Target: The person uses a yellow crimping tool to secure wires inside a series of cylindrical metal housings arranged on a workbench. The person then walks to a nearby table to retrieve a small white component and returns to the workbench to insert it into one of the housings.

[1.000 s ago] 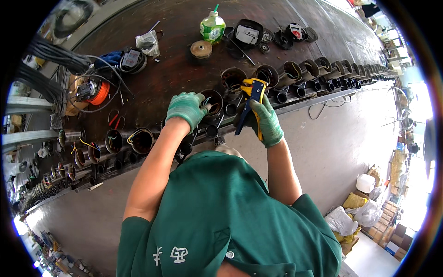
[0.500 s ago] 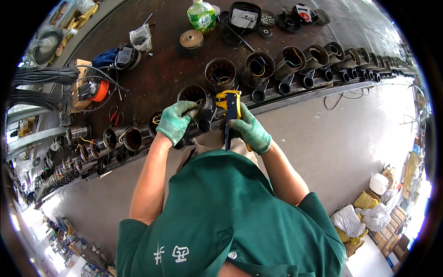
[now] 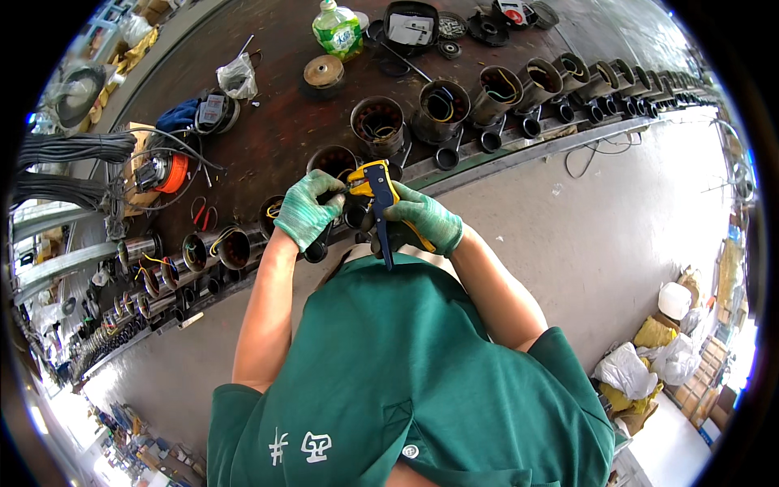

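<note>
One yellow-and-blue hand wire-stripping tool (image 3: 378, 195) held just over the near edge of the dark brown workbench (image 3: 276, 122), head up, blue handles pointing down toward the person's chest. Right hand (image 3: 422, 226), green knit glove, fingers closed round the handles. Left hand (image 3: 308, 209), same glove, fingers curled and pinched at the tool's head; what they pinch is too small to tell. Directly behind the tool: one dark cylindrical metal motor housing (image 3: 331, 161), open end up. Three more housings with yellow winding leads stand further right in the row (image 3: 377, 123), (image 3: 442, 105), (image 3: 497, 88). One green plastic bottle (image 3: 337, 31) at the far bench edge. One orange cable reel (image 3: 166, 173) at left.
</note>
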`<state>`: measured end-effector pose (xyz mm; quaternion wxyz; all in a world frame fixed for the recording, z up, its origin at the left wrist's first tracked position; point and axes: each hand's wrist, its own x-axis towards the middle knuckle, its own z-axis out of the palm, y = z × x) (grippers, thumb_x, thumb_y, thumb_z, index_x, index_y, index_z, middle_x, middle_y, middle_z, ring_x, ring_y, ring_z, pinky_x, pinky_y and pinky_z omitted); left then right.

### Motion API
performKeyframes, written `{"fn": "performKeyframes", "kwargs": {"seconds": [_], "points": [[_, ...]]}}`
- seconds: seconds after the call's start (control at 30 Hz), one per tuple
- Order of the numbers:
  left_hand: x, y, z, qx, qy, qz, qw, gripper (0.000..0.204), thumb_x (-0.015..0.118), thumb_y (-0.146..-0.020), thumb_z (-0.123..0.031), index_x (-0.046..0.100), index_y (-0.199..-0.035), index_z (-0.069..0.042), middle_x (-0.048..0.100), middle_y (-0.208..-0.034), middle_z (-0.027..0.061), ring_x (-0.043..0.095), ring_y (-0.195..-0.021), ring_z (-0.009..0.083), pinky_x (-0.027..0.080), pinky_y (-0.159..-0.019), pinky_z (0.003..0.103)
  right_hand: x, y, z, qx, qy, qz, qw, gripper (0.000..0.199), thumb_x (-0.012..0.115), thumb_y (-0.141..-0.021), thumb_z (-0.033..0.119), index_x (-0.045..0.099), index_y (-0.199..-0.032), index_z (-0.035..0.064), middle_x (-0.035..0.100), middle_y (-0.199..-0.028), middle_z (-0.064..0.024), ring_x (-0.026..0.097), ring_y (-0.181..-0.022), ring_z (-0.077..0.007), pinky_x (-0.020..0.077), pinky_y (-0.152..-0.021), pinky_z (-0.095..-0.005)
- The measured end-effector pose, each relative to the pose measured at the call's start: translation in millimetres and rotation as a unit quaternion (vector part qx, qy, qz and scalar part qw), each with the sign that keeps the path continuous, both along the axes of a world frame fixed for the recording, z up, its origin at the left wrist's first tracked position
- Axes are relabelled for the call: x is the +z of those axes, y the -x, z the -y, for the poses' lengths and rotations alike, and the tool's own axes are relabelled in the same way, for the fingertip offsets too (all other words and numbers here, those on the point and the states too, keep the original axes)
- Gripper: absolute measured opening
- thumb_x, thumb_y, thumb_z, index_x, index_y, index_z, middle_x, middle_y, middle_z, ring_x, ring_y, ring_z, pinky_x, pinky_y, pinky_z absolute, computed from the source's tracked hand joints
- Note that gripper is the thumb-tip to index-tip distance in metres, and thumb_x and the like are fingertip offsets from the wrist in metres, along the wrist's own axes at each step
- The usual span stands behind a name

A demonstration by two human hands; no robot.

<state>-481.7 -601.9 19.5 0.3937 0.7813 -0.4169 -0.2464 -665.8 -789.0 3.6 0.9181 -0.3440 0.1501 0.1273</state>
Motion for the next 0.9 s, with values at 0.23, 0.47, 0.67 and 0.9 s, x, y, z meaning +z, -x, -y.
{"fn": "performKeyframes", "kwargs": {"seconds": [0.23, 0.47, 0.67, 0.9], "points": [[-1, -3, -3, -0.009, 0.011, -0.045, 0.999, 0.019, 0.074, -0.083, 0.003, 0.073, -0.102, 0.002, 0.067, -0.098, 0.0091, 0.066, -0.091, 0.0227, 0.053, -0.086, 0.034, 7, 2, -8, -0.011, 0.026, -0.018, 0.999, 0.059, 0.059, -0.093, 0.010, 0.040, -0.149, 0.0072, 0.068, -0.111, -0.0155, 0.073, -0.090, -0.0283, 0.0635, -0.079, -0.0457], [8, -6, 0, -0.061, -0.021, -0.027, 0.998, 0.020, 0.074, -0.083, 0.001, 0.073, -0.103, 0.003, 0.065, -0.102, 0.0107, 0.066, -0.094, 0.0250, 0.053, -0.086, 0.034, 23, 8, -18, -0.030, 0.005, -0.046, 0.998, 0.058, 0.059, -0.093, 0.011, 0.039, -0.148, 0.0061, 0.069, -0.109, -0.0177, 0.073, -0.090, -0.0324, 0.0635, -0.080, -0.0495], [5, -9, -1, -0.086, -0.017, 0.004, 0.996, 0.021, 0.075, -0.083, -0.001, 0.074, -0.104, 0.002, 0.066, -0.104, 0.0125, 0.066, -0.094, 0.0280, 0.054, -0.085, 0.036, 33, 12, -23, -0.013, 0.013, -0.056, 0.998, 0.058, 0.059, -0.094, 0.012, 0.040, -0.148, 0.0058, 0.069, -0.111, -0.0171, 0.073, -0.094, -0.0310, 0.0632, -0.079, -0.0486], [-1, -9, -3, -0.056, 0.033, -0.017, 0.998, 0.020, 0.075, -0.086, -0.001, 0.074, -0.106, 0.002, 0.067, -0.101, 0.0136, 0.067, -0.093, 0.0301, 0.054, -0.085, 0.037, 31, 9, -27, -0.055, 0.026, -0.083, 0.995, 0.057, 0.060, -0.094, 0.012, 0.044, -0.148, 0.0068, 0.063, -0.109, -0.0098, 0.071, -0.090, -0.0247, 0.0628, -0.079, -0.0453]]}}
